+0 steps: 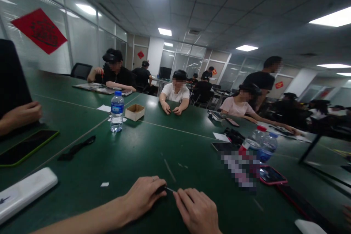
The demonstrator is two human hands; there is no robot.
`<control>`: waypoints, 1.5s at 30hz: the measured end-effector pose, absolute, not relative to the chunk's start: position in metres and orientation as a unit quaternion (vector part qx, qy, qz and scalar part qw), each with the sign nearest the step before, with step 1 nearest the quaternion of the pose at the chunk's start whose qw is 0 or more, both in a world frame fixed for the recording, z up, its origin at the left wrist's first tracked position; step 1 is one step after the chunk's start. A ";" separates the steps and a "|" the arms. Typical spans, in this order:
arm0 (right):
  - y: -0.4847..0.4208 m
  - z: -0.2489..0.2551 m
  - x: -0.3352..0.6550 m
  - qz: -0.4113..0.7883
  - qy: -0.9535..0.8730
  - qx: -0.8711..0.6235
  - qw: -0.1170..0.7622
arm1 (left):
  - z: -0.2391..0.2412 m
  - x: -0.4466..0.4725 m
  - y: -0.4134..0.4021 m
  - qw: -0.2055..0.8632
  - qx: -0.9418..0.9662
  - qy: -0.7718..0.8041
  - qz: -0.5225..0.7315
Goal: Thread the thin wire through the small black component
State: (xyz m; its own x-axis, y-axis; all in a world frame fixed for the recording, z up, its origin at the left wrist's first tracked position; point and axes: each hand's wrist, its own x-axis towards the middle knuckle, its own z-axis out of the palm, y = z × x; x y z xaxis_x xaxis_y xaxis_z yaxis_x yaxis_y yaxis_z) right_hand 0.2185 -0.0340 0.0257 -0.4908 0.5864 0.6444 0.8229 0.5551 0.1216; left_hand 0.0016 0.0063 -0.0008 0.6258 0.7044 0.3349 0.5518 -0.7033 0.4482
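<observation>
My left hand is closed around the dark handle of a small tool with a thin metal shaft. Its exact kind is too small to make out. The shaft points right, and the fingertips of my right hand are pinched together at its far end. Whether they grip the tip or something small on it is hidden. Both hands are low over the green table, near its front edge. A small white scrap lies left of my left hand.
A water bottle and an open cardboard box stand ahead. To the left lie a green-edged phone, a black strap and a white case. More bottles and a red-edged phone are at right. Other people sit around the table.
</observation>
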 end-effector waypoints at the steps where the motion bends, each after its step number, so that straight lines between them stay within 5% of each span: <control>1: -0.033 0.025 0.220 -0.213 -0.836 -0.416 0.287 | 0.000 0.002 0.006 0.154 0.889 0.351 0.249; 7: -0.034 0.028 0.225 -0.170 -0.836 -0.399 0.336 | 0.003 0.002 0.003 0.179 0.887 0.334 0.264; 13: -0.049 0.026 0.195 -0.148 -0.898 -0.228 0.345 | 0.002 0.003 0.013 0.240 0.841 0.380 0.302; 21: -0.027 0.031 0.224 -0.123 -0.834 -0.422 0.335 | 0.012 0.001 0.009 0.265 0.824 0.377 0.331; 45: -0.027 0.023 0.222 -0.109 -0.849 -0.427 0.290 | 0.008 0.001 0.007 0.250 0.839 0.368 0.313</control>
State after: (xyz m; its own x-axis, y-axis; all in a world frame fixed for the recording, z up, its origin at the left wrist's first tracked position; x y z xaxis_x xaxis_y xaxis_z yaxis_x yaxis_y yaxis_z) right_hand 0.2223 -0.0269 0.0231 -0.4671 0.6622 0.5859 0.7889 0.6114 -0.0620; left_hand 0.0008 0.0075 0.0082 0.5330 0.7741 0.3417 0.4603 -0.6041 0.6505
